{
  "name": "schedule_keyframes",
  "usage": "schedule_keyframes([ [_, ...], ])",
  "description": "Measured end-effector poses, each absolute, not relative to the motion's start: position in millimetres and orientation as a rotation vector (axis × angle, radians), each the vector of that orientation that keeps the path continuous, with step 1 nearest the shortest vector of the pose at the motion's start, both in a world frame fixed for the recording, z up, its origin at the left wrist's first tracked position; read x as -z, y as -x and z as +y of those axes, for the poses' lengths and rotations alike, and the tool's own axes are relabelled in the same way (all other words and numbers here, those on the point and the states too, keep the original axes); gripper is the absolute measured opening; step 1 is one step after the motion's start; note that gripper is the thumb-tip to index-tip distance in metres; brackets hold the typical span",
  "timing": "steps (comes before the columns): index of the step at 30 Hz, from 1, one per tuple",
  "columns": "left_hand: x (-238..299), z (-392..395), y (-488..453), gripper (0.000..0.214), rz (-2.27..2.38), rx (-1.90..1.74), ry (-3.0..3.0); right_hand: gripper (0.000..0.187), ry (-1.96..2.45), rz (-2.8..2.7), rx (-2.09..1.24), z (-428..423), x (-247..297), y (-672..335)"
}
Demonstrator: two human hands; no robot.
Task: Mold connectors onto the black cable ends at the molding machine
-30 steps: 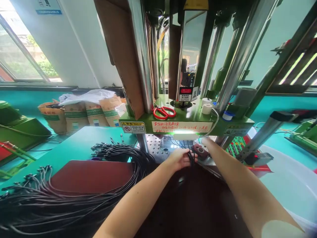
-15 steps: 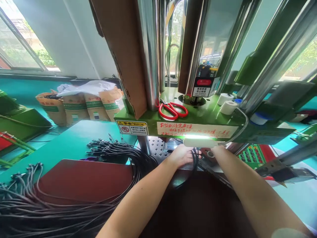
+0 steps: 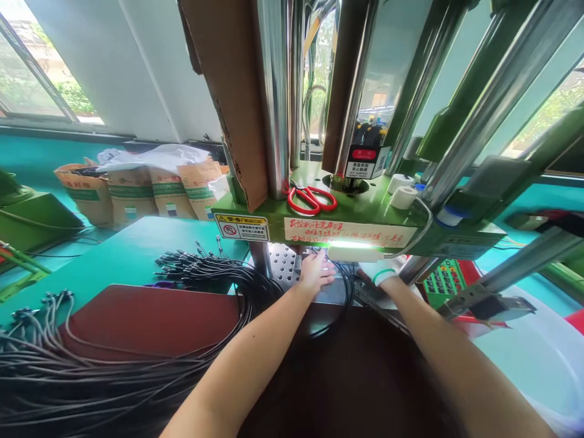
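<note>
My left hand [image 3: 316, 275] is bare and reaches under the green press head, palm down with its fingers stretched out over the metal work area. Just right of its fingertips, a loop of thin black cables [image 3: 349, 286] hangs down over the front edge. My right hand [image 3: 378, 274] wears a white glove with a green cuff. It is beside a dark metal mould plate [image 3: 367, 295], its fingers hidden under the white lamp [image 3: 356, 253], so its grip does not show.
Red-handled scissors [image 3: 312, 201] and white tape rolls [image 3: 404, 196] lie on the press head [image 3: 255, 210]. Bundles of black cables [image 3: 219, 274] cover the left table [image 3: 141, 240] and a brown board [image 3: 155, 322]. A green control panel [image 3: 443, 283] stands at right.
My left hand has moved left, off the black cables that lay across its fingers. The right hand's gloved wrist has come into sight beside the lamp. The whole view has shifted slightly.
</note>
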State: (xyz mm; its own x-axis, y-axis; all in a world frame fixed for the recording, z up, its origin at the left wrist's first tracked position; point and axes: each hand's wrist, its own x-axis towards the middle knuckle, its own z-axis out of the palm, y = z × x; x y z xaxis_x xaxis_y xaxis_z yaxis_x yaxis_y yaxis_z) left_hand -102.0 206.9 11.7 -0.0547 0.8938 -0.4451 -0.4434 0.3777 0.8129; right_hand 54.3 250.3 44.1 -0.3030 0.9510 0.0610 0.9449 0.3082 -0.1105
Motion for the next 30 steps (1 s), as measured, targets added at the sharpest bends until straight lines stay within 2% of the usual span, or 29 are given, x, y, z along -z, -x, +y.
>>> schedule_keyframes([
  [7,-20,212,102,0.018,1.310,-1.192,-0.553,0.032,1.886,-2.378,-0.086,232,-28,-43],
  [13,-18,209,104,0.023,1.670,-1.176,-0.820,0.027,1.889,-2.325,-0.037,234,-37,-45],
  [19,-22,204,121,0.029,2.027,-1.009,-1.297,0.022,1.911,-2.305,-0.027,242,-29,-45],
  [30,-21,206,119,0.035,2.311,-0.674,-1.729,0.025,1.956,-2.347,-0.021,245,-26,-41],
])
